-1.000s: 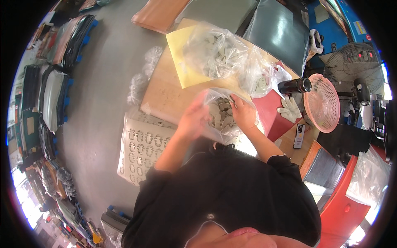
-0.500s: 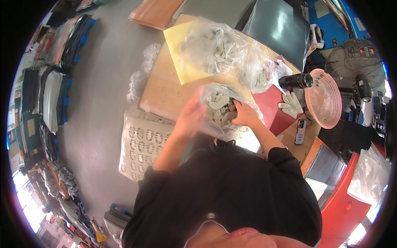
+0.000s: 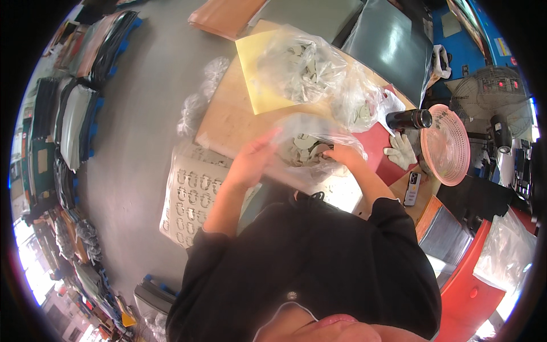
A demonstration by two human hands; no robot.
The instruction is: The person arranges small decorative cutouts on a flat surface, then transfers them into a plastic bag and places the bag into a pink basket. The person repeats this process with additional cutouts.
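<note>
Clear bag [image 3: 299, 121], open mouth up, located between the two hands; flat grey pieces [image 3: 306, 141] seen loose inside. Bag film seemingly pinched at its left side by the left hand [image 3: 253, 161], fingertips blurred. Right hand [image 3: 346, 155] placed at the bag's right side, fingers half curled against the pieces, film lying by the wrist; whether a piece is gripped cannot be told.

Changed in the last half second: left hand shifted outward, film drawn out with it, far wall of the mouth raised. Pieces now partly veiled by film, so less of the contents is exposed.

Just beyond the grip: second filled bag [image 3: 305, 68] on a yellow sheet [image 3: 249, 91]. Right of the right hand: red sheet [image 3: 371, 149], pale glove [image 3: 400, 153], black bottle [image 3: 407, 119], then pink basket [image 3: 464, 149]. Left of and below the left hand: pale panel [image 3: 191, 162] marked with rows of ovals.
</note>
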